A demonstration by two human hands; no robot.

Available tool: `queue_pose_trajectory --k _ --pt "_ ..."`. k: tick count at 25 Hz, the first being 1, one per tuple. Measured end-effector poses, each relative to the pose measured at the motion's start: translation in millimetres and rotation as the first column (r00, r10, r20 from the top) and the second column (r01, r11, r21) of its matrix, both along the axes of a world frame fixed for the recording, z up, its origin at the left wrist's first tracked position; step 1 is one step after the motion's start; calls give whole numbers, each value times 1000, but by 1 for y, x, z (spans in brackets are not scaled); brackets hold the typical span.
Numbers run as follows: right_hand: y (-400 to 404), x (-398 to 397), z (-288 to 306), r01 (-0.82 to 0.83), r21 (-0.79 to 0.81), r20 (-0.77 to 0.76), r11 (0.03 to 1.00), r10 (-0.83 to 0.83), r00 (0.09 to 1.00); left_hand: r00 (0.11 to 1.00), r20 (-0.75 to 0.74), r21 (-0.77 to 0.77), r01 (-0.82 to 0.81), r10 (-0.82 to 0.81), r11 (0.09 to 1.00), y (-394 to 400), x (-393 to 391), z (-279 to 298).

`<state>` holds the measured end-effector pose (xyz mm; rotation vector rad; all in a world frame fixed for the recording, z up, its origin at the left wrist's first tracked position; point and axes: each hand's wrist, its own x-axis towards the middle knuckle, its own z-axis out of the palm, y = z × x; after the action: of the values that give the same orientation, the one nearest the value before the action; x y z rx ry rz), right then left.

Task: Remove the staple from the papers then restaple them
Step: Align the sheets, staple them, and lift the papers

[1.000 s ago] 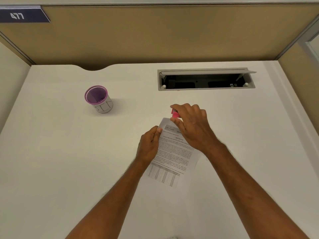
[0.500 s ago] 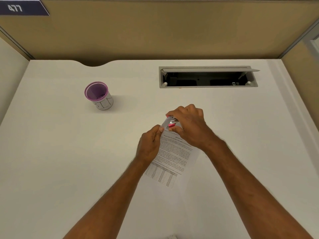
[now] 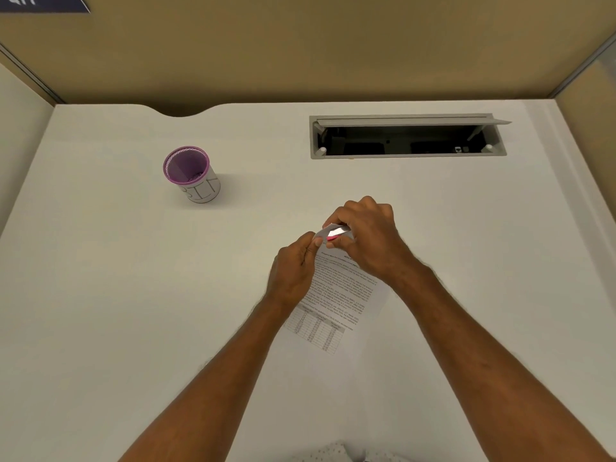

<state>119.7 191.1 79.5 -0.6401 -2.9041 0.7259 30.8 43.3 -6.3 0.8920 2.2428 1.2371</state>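
Note:
Printed papers (image 3: 336,295) with text and a table lie on the white desk (image 3: 116,311), tilted to the right. My left hand (image 3: 293,270) pinches their upper left edge, lifting the top corner. My right hand (image 3: 365,241) grips a small pink and silver stapler (image 3: 337,233) at that raised corner. Most of the stapler is hidden under my fingers, and no staple can be made out.
A purple-rimmed mesh cup (image 3: 191,175) stands at the back left. An open grey cable hatch (image 3: 408,136) is sunk into the desk at the back right. Tan partition walls (image 3: 300,51) close the desk on three sides.
The stapler in my right hand has come down from above the page onto the top corner, which now curls upward. My left hand keeps its pinch on the edge.

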Motion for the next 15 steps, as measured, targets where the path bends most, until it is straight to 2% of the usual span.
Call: queue_pose_trajectory --k 10,13,15 --pt "7 2 -9 85 -38 -26 996 -86 996 1000 -3 -78 25 -26 997 -8 -3 -8" --pt "5 6 -15 288 -120 -125 950 -302 945 1000 4 -76 -2 2 997 -11 -2 -8" --pt "5 17 -22 497 -254 -205 830 -549 810 999 32 -67 -27 29 997 -12 -5 -10"
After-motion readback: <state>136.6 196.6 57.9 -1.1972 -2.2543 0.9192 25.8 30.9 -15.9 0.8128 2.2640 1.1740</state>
